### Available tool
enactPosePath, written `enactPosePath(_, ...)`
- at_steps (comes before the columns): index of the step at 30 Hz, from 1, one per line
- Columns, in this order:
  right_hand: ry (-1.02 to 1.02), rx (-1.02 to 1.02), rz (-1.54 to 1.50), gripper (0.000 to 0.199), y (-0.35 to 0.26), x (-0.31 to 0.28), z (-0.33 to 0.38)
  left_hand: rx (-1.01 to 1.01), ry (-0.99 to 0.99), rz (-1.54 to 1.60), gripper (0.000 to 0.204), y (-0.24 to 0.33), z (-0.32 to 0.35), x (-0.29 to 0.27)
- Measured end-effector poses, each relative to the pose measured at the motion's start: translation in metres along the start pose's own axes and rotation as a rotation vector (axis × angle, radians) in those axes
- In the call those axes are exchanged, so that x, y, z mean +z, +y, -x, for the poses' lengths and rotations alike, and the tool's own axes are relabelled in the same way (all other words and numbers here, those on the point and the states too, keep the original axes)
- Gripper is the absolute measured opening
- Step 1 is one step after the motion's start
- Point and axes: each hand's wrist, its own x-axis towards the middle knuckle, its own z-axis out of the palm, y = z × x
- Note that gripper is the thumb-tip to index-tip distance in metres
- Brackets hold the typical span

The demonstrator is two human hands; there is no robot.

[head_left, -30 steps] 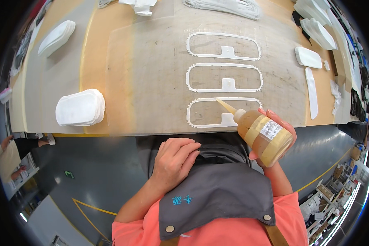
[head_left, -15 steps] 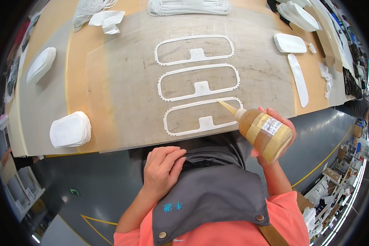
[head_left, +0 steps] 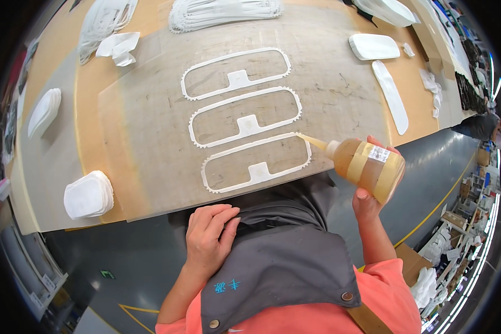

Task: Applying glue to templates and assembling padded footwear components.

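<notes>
The worktop carries three white toothed frames — the nearest frame lies just left of the right hand, whose grip clamps an amber glue bottle, its nozzle tilted onto the frame's corner, seemingly to lay glue. The left hand rests open, empty, on the grey apron.

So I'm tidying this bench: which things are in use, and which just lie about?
In use:
glue bottle in the right hand
nearest white frame, at the nozzle
the two frames beyond it

Lying about:
stack of white pads
long white strip
crumpled paper
</notes>
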Motion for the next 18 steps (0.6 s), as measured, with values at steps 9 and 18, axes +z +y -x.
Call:
enactPosePath(9, 0.082, 0.109, -0.081, 0.109, -0.005, -0.010, 0.002, 0.016, -0.018, 0.003, 0.025, 0.003, -0.002, 0.000)
enactPosePath(18, 0.111, 0.143, -0.120, 0.106, -0.007, -0.019, 0.016, 0.036, -0.025, -0.006, 0.025, 0.005, 0.000, 0.001)
